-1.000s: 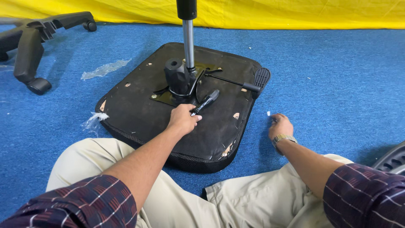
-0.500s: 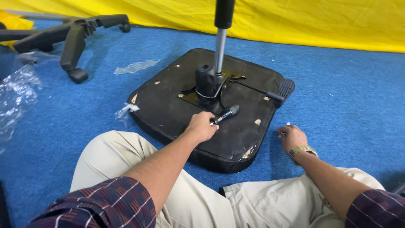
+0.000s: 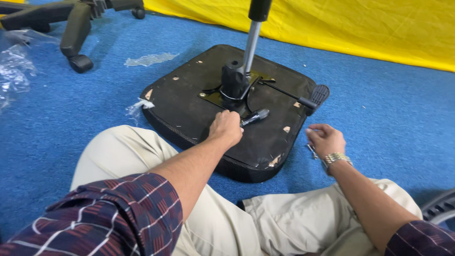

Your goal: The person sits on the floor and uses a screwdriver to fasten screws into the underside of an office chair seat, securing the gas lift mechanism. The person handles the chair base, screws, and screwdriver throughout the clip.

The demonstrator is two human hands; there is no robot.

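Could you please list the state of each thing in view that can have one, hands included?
Black padded chair seat: upside down on the blue carpet.
Silver gas-lift cylinder: upright in the seat's black mechanism.
Black adjustment lever: sticking out past the seat edge.
Black star-shaped wheeled chair base: lying apart, unattached.
Left hand: closed around a black-handled tool.
Right hand: curled on the carpet, small metal bits beside it.

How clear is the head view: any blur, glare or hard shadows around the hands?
Head view: even, soft light, no hard shadows; left hand and seat base sharp; faint sheen on the metal post; right hand slightly soft; the small thing under it is too small to make out.
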